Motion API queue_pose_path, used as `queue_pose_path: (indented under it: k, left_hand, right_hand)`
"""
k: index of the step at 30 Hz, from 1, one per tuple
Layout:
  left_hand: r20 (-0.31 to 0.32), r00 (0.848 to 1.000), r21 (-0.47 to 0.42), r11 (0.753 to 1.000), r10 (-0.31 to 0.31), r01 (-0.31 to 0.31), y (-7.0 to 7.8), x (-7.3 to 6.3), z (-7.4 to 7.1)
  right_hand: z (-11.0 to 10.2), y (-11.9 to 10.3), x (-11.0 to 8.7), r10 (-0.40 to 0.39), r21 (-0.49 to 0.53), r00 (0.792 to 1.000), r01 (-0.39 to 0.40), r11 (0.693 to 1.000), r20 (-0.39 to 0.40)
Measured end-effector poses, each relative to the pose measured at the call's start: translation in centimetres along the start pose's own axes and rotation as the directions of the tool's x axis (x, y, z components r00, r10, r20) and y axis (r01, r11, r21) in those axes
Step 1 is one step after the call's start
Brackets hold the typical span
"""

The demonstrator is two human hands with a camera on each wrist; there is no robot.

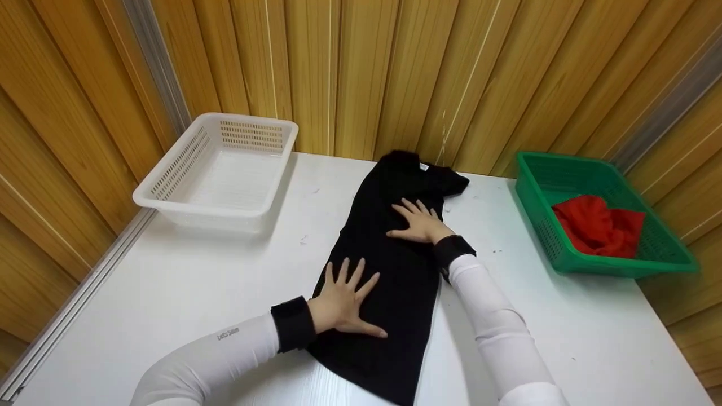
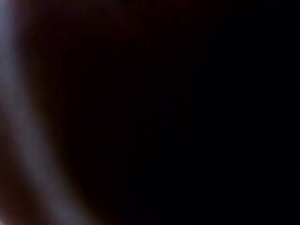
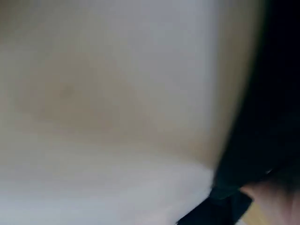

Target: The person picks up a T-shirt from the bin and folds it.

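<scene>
A black short-sleeved shirt [image 1: 389, 282] lies lengthwise on the white table, folded to a long narrow shape. Its collar with a small white label is at the far end, and a sleeve sticks out to the right there. My left hand [image 1: 342, 304] rests on the lower left part with fingers spread. Higher up, near the right edge, my right hand [image 1: 418, 223] lies on the cloth, its fingers also spread. The left wrist view is almost wholly dark. In the right wrist view, black material [image 3: 262, 136] blurs along the right side, with a bit of skin below it.
A white plastic basket [image 1: 256, 213] stands at the back left of the table [image 1: 214, 282]. To the right, a green basket [image 1: 564, 248] holds a crumpled red cloth [image 1: 598, 225]. Wood-look panel walls [image 1: 361, 79] close off the back and sides.
</scene>
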State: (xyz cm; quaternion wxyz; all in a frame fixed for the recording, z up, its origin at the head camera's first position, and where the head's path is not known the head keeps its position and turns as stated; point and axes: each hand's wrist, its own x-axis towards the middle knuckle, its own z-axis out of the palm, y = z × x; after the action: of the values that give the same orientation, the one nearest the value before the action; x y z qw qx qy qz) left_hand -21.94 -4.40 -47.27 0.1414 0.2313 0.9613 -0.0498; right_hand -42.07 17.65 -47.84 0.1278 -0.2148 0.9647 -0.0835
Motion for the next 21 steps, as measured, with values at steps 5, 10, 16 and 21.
queue_pose_path:
  k: [5,10,16,21]
  left_hand:
    - [0.073,0.98,-0.083,0.98,0.184,-0.178,-2.6,0.6,-0.8]
    - [0.086,0.963,-0.117,0.962,0.256,-0.245,-4.1,1.0,-0.4]
    - [0.077,0.986,-0.111,0.984,0.15,-0.141,-1.2,1.3,-0.3]
    - [0.071,0.994,-0.1,0.992,0.084,-0.077,0.9,2.0,-0.9]
  right_hand:
    - [-0.7,-2.5,-2.1,0.09,-0.029,0.996,-0.089,0.996,0.021]
    - [-0.2,-4.2,-3.3,0.142,0.05,0.98,-0.151,0.987,0.142]
    - [-0.1,-3.2,-3.1,0.115,0.049,0.975,-0.127,0.991,0.19]
    - [-0.3,-1.3,-2.3,0.079,0.029,0.986,-0.084,0.996,0.149]
